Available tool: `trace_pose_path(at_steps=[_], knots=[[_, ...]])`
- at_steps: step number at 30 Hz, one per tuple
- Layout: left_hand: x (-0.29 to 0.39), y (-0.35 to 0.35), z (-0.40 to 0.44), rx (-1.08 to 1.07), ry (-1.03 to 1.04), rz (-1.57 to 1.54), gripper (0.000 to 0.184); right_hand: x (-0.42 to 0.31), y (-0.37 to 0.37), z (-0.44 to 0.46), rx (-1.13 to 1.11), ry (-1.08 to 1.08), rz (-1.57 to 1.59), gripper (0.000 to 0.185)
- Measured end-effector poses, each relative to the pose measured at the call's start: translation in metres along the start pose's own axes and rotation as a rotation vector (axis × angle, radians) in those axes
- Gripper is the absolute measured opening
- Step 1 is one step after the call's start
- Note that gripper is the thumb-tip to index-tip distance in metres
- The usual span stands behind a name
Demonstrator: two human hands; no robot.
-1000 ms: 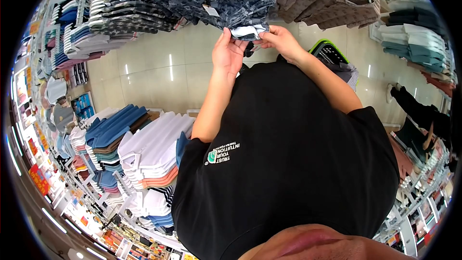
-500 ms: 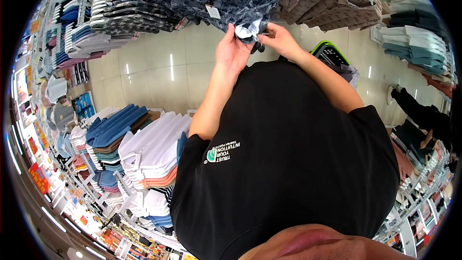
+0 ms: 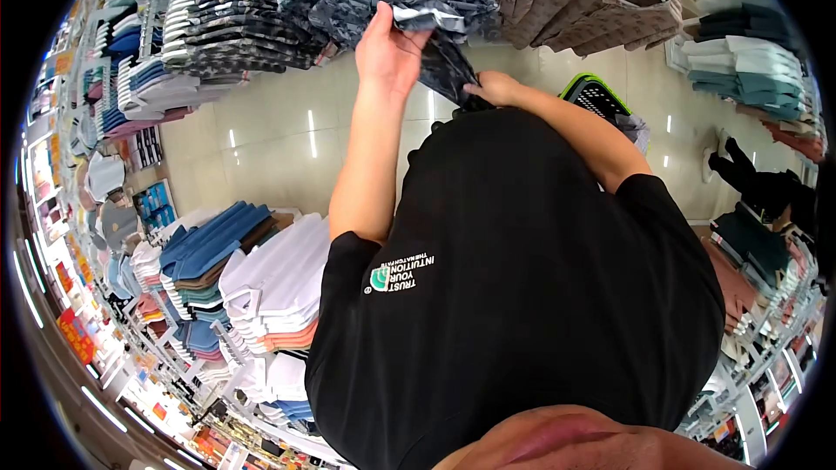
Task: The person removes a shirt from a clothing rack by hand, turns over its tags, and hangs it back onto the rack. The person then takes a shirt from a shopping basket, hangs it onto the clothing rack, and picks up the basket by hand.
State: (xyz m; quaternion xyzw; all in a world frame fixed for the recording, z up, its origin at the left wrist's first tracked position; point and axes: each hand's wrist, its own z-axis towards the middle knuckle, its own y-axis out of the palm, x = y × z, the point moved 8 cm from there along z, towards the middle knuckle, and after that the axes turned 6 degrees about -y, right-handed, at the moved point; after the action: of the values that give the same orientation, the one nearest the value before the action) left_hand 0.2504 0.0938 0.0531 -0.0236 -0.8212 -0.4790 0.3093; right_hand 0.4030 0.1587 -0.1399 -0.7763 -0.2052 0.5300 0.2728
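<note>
A dark blue-grey patterned shirt (image 3: 448, 70) hangs among similar ones on white hangers at the top centre, its lower part stretched toward my body. My left hand (image 3: 389, 57) is raised against the shirt, palm showing, with the thumb by a white strip of the cloth; its fingertips are partly hidden. Closer to my chest, my right hand (image 3: 495, 89) pinches the dark lower edge of the shirt. The white label inside the fabric looks blurred.
Brown patterned shirts (image 3: 570, 0) hang at the upper right. A green-rimmed black basket (image 3: 596, 96) stands on the tiled floor (image 3: 279, 135). White polo shirts (image 3: 274, 274) hang at the lower left. Another person in black (image 3: 766, 187) is at the right.
My left hand has moved up and left along the shirt. My right hand has come down nearer my chest, stretching the dark cloth between them. The hanging tag no longer shows.
</note>
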Motion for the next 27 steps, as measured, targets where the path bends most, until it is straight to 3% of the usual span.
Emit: trace_pose_path(at_steps=[2, 4, 6, 8, 9, 11, 12, 14, 15, 17, 18, 20, 22, 24, 27], knots=[[-0.003, -0.028, 0.005, 0.066, -0.009, 0.024, 0.028, -0.012, -0.016, -0.008, -0.045, 0.085, 0.047, 0.054], [-0.011, -0.059, 0.002, 0.184, -0.03, 0.392, 0.026, -0.017, -0.032, -0.003, 0.094, -0.009, -0.031, 0.053], [-0.028, -0.077, -0.011, 0.197, -0.049, 0.565, 0.027, -0.022, -0.047, 0.001, 0.161, -0.044, -0.001, 0.053], [-0.054, -0.099, -0.022, 0.143, -0.072, 0.897, 0.032, -0.02, -0.058, 0.014, 0.276, -0.112, 0.215, 0.044], [-0.065, -0.094, -0.031, 0.085, -0.064, 0.988, 0.038, -0.021, -0.064, 0.016, 0.249, -0.023, 0.27, 0.052], [-0.085, -0.084, -0.045, -0.004, -0.007, 1.227, 0.065, -0.035, -0.062, 0.021, 0.299, 0.042, 0.872, 0.043], [-0.088, -0.072, -0.054, 0.011, 0.0, 1.212, 0.075, -0.059, -0.07, 0.016, 0.287, 0.081, 1.184, 0.039], [-0.085, -0.047, -0.06, -0.045, 0.199, 1.173, 0.059, -0.08, -0.079, 0.014, 0.239, 0.183, 1.309, 0.033], [-0.076, -0.045, -0.058, -0.039, 0.203, 1.181, 0.059, -0.089, -0.073, 0.014, 0.159, 0.296, 1.416, 0.028], [-0.078, -0.06, -0.057, 0.086, -0.059, 1.057, 0.037, -0.102, -0.079, 0.008, 0.184, 0.323, 1.438, 0.027], [-0.077, -0.064, -0.057, 0.097, -0.055, 1.055, 0.037, -0.109, -0.083, 0.005, 0.22, 0.35, 1.465, 0.026], [-0.07, -0.069, -0.056, 0.116, 0.059, 0.904, 0.018, -0.119, -0.088, -0.004, 0.279, 0.397, 1.5, 0.026], [-0.067, -0.057, -0.062, 0.095, 0.047, 0.777, 0.016, -0.126, -0.093, 0.0, 0.22, 0.067, 1.528, 0.024], [-0.066, -0.055, -0.067, 0.105, -0.047, 0.481, 0.018, -0.119, -0.088, -0.008, 0.188, 0.023, 1.416, 0.029], [-0.064, -0.052, -0.07, 0.07, -0.077, 0.439, 0.024, -0.123, -0.084, -0.027, 0.147, -0.049, 1.22, 0.044]])
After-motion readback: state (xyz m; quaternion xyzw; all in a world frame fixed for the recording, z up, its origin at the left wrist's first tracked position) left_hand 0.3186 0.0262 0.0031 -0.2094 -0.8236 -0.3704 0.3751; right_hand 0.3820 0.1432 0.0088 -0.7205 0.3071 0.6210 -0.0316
